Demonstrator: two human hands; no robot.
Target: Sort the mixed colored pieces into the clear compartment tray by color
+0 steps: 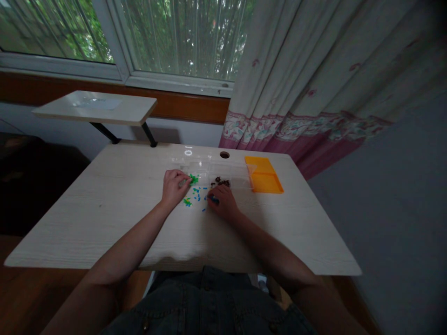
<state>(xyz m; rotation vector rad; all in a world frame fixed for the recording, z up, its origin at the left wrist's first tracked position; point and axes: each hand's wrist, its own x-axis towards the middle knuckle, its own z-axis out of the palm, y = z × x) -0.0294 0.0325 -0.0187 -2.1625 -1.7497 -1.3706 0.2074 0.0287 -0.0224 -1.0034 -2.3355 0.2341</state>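
Note:
My left hand (pixel 173 188) is at the near left of a clear plastic compartment box (pixel 240 184). Its thumb and fingers are pinched together at a cluster of small green pieces (pixel 194 178) in one compartment; whether one is between the fingertips is too small to tell. My right hand (pixel 224 201) rests low over the table just in front of the box, fingers curled around small blue pieces (pixel 213 199). Beyond its knuckles, dark brown pieces (pixel 223 182) lie in another compartment. Between the hands, loose blue pieces (pixel 199 197) and a yellow-green pile (pixel 187 202) are scattered on the tabletop.
An orange tray (pixel 267 181) lies right of the box on the pale wooden table (pixel 115 195). A round cable hole (pixel 224 155) is behind the box. At the back left stands a raised shelf (pixel 104 109) on black legs. A curtain (pixel 279 93) hangs behind the right side.

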